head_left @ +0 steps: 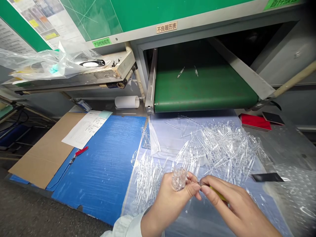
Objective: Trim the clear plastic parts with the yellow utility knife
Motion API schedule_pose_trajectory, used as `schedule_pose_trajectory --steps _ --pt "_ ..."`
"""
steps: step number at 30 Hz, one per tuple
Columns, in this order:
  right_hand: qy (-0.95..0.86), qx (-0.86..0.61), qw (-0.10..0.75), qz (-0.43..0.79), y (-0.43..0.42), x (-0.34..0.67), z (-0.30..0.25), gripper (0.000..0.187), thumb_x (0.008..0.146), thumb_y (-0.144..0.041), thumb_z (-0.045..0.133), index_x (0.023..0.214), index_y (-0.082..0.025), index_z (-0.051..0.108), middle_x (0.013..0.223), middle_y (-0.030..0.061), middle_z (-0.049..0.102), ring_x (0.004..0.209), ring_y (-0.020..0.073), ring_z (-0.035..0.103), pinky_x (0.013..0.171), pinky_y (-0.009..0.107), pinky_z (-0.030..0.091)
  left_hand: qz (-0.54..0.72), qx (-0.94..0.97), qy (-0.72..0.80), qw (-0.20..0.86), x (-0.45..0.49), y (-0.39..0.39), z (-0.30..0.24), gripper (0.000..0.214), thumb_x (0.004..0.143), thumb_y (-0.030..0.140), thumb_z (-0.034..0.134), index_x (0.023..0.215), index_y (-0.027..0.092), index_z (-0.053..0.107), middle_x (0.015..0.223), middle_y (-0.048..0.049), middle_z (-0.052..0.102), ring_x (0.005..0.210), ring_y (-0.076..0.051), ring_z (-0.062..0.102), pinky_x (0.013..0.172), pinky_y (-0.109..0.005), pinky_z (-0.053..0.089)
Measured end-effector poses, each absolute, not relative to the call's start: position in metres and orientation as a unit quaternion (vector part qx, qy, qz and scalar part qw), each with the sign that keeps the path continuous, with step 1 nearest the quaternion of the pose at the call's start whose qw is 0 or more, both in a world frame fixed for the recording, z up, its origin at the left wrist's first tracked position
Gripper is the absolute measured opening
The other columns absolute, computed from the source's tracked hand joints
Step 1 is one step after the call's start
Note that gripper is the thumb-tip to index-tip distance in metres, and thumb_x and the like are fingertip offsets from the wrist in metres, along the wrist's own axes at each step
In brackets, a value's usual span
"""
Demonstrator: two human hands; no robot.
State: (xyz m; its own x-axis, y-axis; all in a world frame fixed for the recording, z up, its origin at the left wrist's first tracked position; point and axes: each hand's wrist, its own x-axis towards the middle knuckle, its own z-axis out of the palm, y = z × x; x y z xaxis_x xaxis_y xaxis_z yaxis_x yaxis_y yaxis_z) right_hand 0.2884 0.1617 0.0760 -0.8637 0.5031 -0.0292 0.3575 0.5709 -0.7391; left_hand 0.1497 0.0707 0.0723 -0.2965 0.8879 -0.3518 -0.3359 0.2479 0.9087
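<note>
My left hand (170,200) is wrapped round a bundle of thin clear plastic sticks (179,179), whose ends show above the fist. My right hand (230,202) grips a tool with a yellow handle (217,193), its kind mostly hidden by the fingers. The fingertips of both hands meet just right of the bundle, and whatever is pinched there is too small to make out. Beyond the hands lies a large heap of clear plastic sticks (227,148) on a pale sheet (170,126). Another pile of the sticks (148,181) lies left of my left hand.
A green conveyor belt (202,89) carrying two clear sticks ends above the sheet. On the left are a blue board (103,164), brown cardboard (46,148), a paper sheet (85,130) and a red-handled cutter (79,153). Bubble wrap (298,191) lies at the right.
</note>
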Motion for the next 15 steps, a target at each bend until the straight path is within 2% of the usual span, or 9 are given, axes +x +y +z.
schedule_pose_trajectory --steps 6,11,13,15 --pt "-0.862 -0.306 0.168 0.368 0.162 0.288 0.073 0.028 0.093 -0.038 0.044 0.071 -0.025 0.057 0.066 -0.0016 0.063 0.056 0.0146 0.058 0.053 0.025 0.041 0.555 0.253 0.581 0.539 0.151 0.068 0.074 0.022 0.081 0.031 0.062 0.066 0.016 0.059 0.059 0.0009 0.056 0.060 -0.012 0.050 0.065 -0.025 0.038" --pt "-0.762 -0.503 0.241 0.328 0.185 0.301 0.084 0.029 0.090 -0.048 0.043 0.079 -0.026 0.057 0.056 -0.0006 0.054 0.043 0.0153 0.044 0.043 0.028 0.033 0.492 0.236 0.583 0.602 0.158 0.060 0.066 0.019 0.077 0.028 0.064 0.063 0.015 0.059 0.054 0.0005 0.055 0.052 -0.011 0.044 0.057 -0.026 0.033" --pt "-0.758 -0.500 0.222 0.356 0.189 0.299 0.087 0.027 0.087 -0.051 0.048 0.086 -0.026 0.059 0.056 -0.0019 0.050 0.046 0.0156 0.043 0.045 0.028 0.033 0.506 0.228 0.581 0.595 0.160 0.059 0.063 0.018 0.078 0.026 0.063 0.065 0.015 0.059 0.055 -0.0002 0.057 0.054 -0.011 0.046 0.058 -0.025 0.032" --pt "-0.765 -0.434 0.166 0.445 0.187 0.292 0.083 0.024 0.081 -0.048 0.056 0.091 -0.026 0.059 0.061 -0.0027 0.052 0.052 0.0153 0.048 0.049 0.027 0.037 0.524 0.211 0.556 0.610 0.160 0.060 0.059 0.020 0.079 0.030 0.065 0.068 0.014 0.060 0.056 -0.0006 0.060 0.051 -0.009 0.043 0.054 -0.023 0.030"
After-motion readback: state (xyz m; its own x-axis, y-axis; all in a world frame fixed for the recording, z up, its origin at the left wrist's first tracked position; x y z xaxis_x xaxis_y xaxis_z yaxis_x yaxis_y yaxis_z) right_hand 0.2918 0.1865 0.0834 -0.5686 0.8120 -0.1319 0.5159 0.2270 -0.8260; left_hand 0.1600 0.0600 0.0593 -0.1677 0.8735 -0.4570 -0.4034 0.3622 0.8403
